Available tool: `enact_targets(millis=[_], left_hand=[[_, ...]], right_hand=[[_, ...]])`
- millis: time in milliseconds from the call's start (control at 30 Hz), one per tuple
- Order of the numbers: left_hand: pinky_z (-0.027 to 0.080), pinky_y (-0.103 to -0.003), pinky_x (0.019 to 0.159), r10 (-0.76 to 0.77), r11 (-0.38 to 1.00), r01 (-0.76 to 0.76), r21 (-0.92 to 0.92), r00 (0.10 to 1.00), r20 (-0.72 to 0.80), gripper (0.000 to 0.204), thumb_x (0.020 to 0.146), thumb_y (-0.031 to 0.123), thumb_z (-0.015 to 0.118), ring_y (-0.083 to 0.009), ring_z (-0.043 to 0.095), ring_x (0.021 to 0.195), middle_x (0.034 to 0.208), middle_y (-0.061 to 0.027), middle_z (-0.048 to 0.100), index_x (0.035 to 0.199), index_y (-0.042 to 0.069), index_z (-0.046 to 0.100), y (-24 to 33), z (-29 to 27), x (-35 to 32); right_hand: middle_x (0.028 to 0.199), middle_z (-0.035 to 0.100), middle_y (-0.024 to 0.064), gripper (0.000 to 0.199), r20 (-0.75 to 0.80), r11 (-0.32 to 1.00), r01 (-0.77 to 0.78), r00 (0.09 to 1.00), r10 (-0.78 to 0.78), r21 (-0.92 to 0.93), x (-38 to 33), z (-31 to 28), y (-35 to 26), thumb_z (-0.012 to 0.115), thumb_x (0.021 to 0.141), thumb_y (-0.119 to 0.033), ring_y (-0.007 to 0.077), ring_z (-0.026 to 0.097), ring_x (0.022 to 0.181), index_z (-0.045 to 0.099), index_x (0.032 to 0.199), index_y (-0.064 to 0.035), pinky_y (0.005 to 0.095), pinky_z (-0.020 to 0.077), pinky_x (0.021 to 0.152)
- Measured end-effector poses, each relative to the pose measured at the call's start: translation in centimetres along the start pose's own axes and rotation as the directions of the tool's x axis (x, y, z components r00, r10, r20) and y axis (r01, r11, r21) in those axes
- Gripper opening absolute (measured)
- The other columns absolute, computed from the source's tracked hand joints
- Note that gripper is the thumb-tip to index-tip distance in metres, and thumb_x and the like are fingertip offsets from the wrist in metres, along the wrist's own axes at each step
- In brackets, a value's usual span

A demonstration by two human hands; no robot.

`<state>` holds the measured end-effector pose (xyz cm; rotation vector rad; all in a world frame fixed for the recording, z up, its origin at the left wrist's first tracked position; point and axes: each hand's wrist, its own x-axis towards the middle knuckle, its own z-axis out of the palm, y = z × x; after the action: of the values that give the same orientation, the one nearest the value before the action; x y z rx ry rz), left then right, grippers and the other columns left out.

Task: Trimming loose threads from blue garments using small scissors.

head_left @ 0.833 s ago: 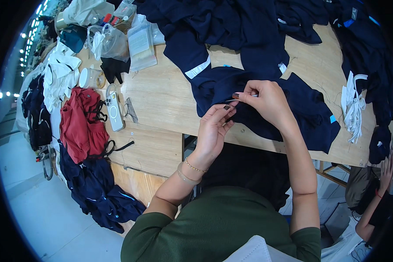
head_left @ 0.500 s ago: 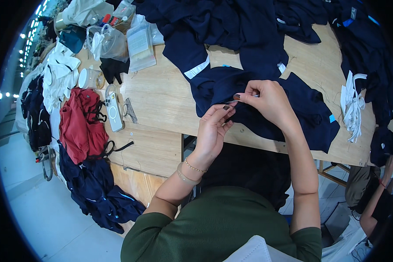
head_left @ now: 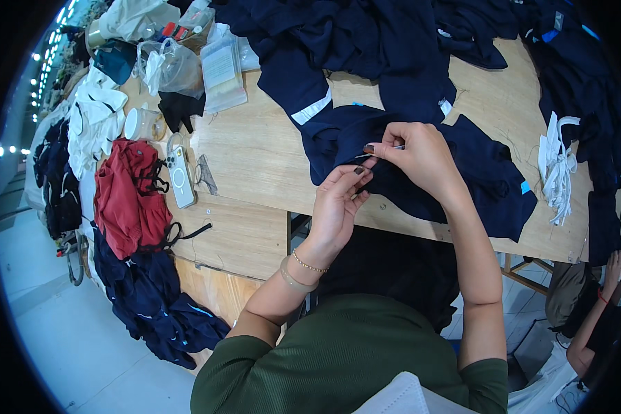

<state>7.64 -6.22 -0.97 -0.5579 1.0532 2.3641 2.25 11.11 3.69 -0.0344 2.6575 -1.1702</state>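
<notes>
A navy blue garment (head_left: 462, 172) lies spread on the wooden table (head_left: 255, 159) in front of me. My right hand (head_left: 421, 155) pinches a small thin white piece, like a tag or strip (head_left: 383, 149), at the garment's edge. My left hand (head_left: 338, 203) meets it from below, its fingertips touching the same spot of dark fabric. Both hands are closed on the cloth at that point. What the fingers hide under them I cannot make out.
More navy garments (head_left: 352, 34) are piled at the table's far side. A phone (head_left: 179, 176), a red garment (head_left: 127, 196), a cup (head_left: 141, 124) and plastic bags (head_left: 221, 69) lie left. White strips (head_left: 559, 165) lie right. Another person (head_left: 600, 303) sits at lower right.
Both hands stay at the same spot on the garment; the fingers shift only slightly. The person at the lower right has moved an arm.
</notes>
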Motion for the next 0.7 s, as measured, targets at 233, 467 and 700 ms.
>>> enact_targets(millis=[233,467,700], left_hand=[[0.044,-0.025,0.08,-0.005,1.0,0.005,-0.012,1.0,0.003,0.008,0.094,0.01,0.054,-0.0104,0.061,0.097,0.117,-0.0068,0.066,0.098,0.009,0.061,-0.1,-0.1,0.1],[0.046,-0.024,0.077,-0.021,0.959,-0.027,0.283,0.986,0.164,0.009,0.092,0.007,0.055,-0.0122,0.062,0.092,0.116,-0.0095,0.065,0.094,0.005,0.064,0.1,0.3,-0.8],[0.05,-0.029,0.066,-0.217,0.191,-0.64,0.744,0.712,0.668,0.01,0.084,0.011,0.069,-0.0223,0.061,0.072,0.088,-0.0089,0.063,0.084,0.002,0.069,1.6,-0.2,-3.0]], right_hand=[[0.057,0.061,0.0099,0.034,-0.03,1.0,0.012,0.999,-0.012,0.018,0.0,0.1,0.2,0.073,0.079,-0.034,0.0232,0.061,0.055,0.066,0.068,-0.0021,0.0315,0.0432,0.054],[0.059,0.061,0.0102,0.033,-0.04,0.999,-0.032,0.999,0.033,0.028,-0.2,-0.4,0.7,0.072,0.08,-0.032,0.0218,0.06,0.056,0.067,0.072,-0.0008,0.0313,0.0433,0.054],[0.06,0.061,0.0105,0.036,-0.063,0.991,-0.098,0.993,0.104,0.094,-0.6,-1.1,1.6,0.071,0.083,-0.035,0.0169,0.058,0.056,0.067,0.077,0.0009,0.0283,0.0415,0.055]])
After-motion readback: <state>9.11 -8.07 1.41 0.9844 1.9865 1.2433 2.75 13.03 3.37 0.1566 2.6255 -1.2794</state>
